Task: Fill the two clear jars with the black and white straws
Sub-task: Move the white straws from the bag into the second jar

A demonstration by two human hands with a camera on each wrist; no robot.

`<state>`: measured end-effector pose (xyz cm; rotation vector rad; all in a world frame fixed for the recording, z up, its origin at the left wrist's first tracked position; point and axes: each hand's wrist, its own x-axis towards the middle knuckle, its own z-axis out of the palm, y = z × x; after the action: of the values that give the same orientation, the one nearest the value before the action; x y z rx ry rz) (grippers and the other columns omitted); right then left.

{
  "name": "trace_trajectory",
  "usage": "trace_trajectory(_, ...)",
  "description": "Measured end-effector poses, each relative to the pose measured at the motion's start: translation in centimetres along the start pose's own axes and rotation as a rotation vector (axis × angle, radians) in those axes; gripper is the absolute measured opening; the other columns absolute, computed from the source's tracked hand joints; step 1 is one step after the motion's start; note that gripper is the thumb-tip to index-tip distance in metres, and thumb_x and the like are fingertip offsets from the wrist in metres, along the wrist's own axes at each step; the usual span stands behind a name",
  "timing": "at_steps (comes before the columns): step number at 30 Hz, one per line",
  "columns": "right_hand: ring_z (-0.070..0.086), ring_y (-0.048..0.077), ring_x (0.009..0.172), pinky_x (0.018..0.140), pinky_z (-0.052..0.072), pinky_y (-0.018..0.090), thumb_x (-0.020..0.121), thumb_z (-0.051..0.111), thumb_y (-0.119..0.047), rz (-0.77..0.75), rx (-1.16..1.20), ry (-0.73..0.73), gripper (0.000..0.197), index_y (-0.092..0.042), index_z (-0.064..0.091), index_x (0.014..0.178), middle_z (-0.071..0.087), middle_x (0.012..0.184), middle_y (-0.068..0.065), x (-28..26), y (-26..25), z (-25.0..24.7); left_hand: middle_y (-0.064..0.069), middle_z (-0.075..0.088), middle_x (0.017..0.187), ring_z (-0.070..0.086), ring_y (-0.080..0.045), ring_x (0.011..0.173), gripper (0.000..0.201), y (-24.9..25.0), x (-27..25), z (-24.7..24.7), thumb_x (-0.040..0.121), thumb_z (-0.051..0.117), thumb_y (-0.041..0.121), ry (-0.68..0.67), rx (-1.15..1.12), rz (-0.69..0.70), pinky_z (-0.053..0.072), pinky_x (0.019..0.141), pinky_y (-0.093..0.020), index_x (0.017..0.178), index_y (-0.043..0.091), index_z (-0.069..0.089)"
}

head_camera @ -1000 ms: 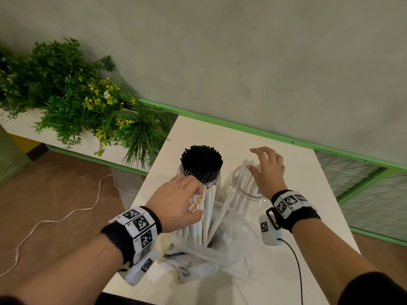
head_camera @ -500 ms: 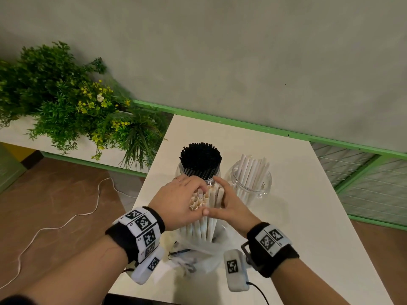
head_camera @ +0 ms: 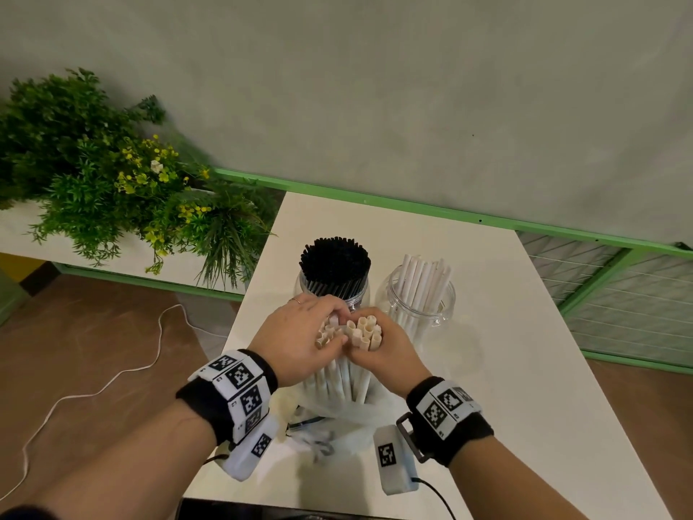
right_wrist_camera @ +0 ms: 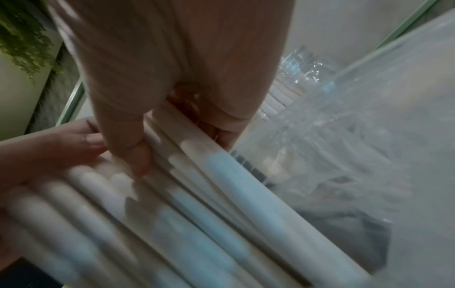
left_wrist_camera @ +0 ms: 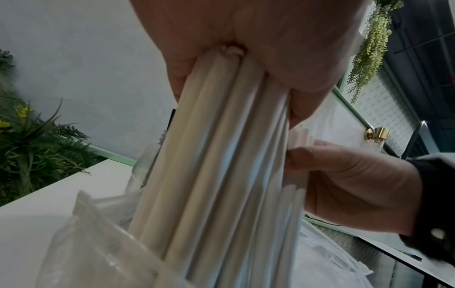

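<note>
Left hand and right hand both grasp white straws upright in bag, near jars on desk.

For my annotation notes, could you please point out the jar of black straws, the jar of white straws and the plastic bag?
jar of black straws (head_camera: 359,299): head view, clear shoulder.
jar of white straws (head_camera: 448,294): head view, right rim.
plastic bag (head_camera: 337,425): head view, crumpled film below the hands.
</note>
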<state>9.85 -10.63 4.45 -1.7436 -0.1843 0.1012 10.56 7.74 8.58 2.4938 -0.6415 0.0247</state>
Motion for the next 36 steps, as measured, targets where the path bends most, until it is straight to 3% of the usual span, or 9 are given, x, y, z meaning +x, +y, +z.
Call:
trace_trajectory(3,0.065,0.024,0.090,0.080,0.055,0.042,0.072,0.070,-0.004,-0.059,0.003,0.073,0.034,-0.017,0.058,0.101,0.065,0.097,0.010,-0.7,-0.1,0.5,0.021,0.056,0.104,0.044,-0.004,0.105,0.022,-0.2,0.1,0.2,0.085,0.058,0.038,0.005,0.010,0.018,0.033,0.084,-0.018,0.106,0.036,0.053)
trace_trajectory(6,0.063,0.007,0.086,0.075,0.051,0.024,0.078,0.066,0.001,-0.134,-0.054,0.158,0.047,-0.027,0.051,0.112,0.064,0.094,-0.002,-1.1,-0.1,1.0,0.021,0.056,0.103,0.044,-0.006,0.102,0.021,-0.2,0.2,0.2,0.085,0.051,0.043,0.014,0.032,0.044,0.034,0.083,-0.020,0.103,0.034,0.055)
trace_trajectory(10,0.049,-0.009,0.111,0.092,0.038,0.007,0.086,0.062,-0.005,-0.341,-0.339,0.274,0.060,-0.032,0.037,0.133,0.055,0.120,-0.004,-1.5,0.1,1.0,0.020,0.057,0.103,0.047,-0.009,0.100,0.031,-0.2,0.3,0.2,0.083,0.038,0.050,-0.007,0.063,0.064,0.042,0.084,-0.028,0.101,0.033,0.056)
trace_trajectory(13,0.046,-0.010,0.100,0.084,0.035,0.001,0.086,0.059,0.003,-0.449,-0.439,0.305,0.058,-0.030,0.042,0.131,0.052,0.110,0.001,-1.2,-0.5,0.5,0.018,0.057,0.103,0.048,-0.011,0.099,0.031,-0.3,0.3,0.3,0.084,0.037,0.049,-0.008,0.083,0.074,0.043,0.084,-0.028,0.101,0.032,0.057)
trace_trajectory(17,0.056,0.002,0.099,0.083,0.040,0.007,0.091,0.052,-0.004,-0.475,-0.397,0.324,0.035,-0.030,0.051,0.115,0.053,0.109,0.003,-0.5,-3.2,-1.2,0.019,0.057,0.102,0.047,-0.010,0.097,0.031,-0.4,0.5,0.4,0.083,0.035,0.050,-0.014,0.085,0.070,0.039,0.081,-0.025,0.098,0.032,0.057)
trace_trajectory(19,0.062,0.004,0.096,0.084,0.039,0.007,0.091,0.051,0.004,-0.458,-0.344,0.339,0.039,-0.031,0.049,0.109,0.056,0.109,0.010,-0.1,-5.1,-2.3,0.019,0.057,0.101,0.046,-0.010,0.097,0.028,-0.4,0.6,0.4,0.085,0.037,0.048,-0.014,0.089,0.070,0.035,0.078,-0.023,0.098,0.032,0.056)
trace_trajectory(25,0.068,0.021,0.092,0.085,0.051,0.028,0.093,0.049,0.007,-0.516,-0.206,0.424,0.048,-0.025,0.039,0.127,0.053,0.102,0.005,0.8,-10.6,-6.9,0.020,0.055,0.099,0.045,-0.008,0.094,0.027,-0.3,0.8,0.4,0.084,0.038,0.048,-0.013,0.093,0.057,0.031,0.075,-0.020,0.097,0.033,0.056)
trace_trajectory(32,0.067,0.022,0.100,0.084,0.050,0.026,0.095,0.045,0.003,-0.676,-0.223,0.583,0.037,-0.021,0.037,0.122,0.049,0.103,-0.004,2.8,-14.8,-11.2,0.020,0.055,0.098,0.043,-0.006,0.091,0.033,-0.5,1.1,0.6,0.080,0.032,0.053,-0.006,0.079,0.047,0.035,0.075,-0.023,0.095,0.034,0.055)
trace_trajectory(36,0.067,0.020,0.098,0.088,0.052,0.043,0.094,0.046,0.000,-0.624,-0.298,0.597,0.039,-0.028,0.039,0.121,0.050,0.108,0.006,5.1,-13.4,-12.4,0.020,0.055,0.099,0.042,-0.005,0.091,0.031,-0.5,1.1,0.6,0.081,0.033,0.052,-0.002,0.077,0.042,0.037,0.076,-0.023,0.094,0.035,0.055)
